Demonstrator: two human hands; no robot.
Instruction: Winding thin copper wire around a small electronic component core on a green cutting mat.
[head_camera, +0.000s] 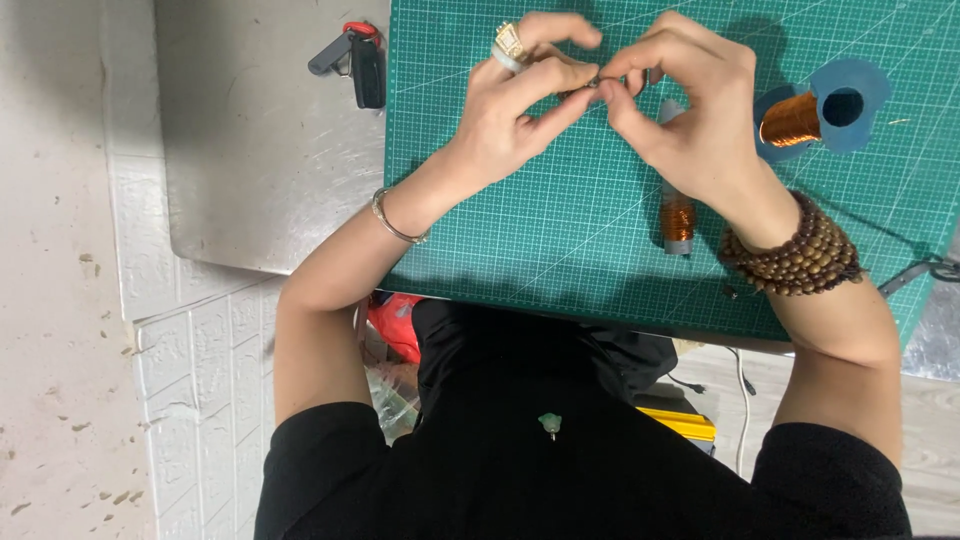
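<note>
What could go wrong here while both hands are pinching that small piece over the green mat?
1. The small piece is pinched only by the fingertips of the left hand and right hand; a slip could drop it onto the green mat.
2. The wire spool lies on its side near the right wrist and might roll if nudged.
3. The bead bracelet hangs close to the small copper coil and could knock it.

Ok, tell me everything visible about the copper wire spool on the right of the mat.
The spool lies on its side on the green cutting mat, near the mat's right end. It has two blue-grey flanges, plastic by the look, and the nearer one shows a round centre hole. Shiny copper-coloured wire is wound around the core between them. Neither hand touches it; the right hand is nearest, just to its left.
</note>
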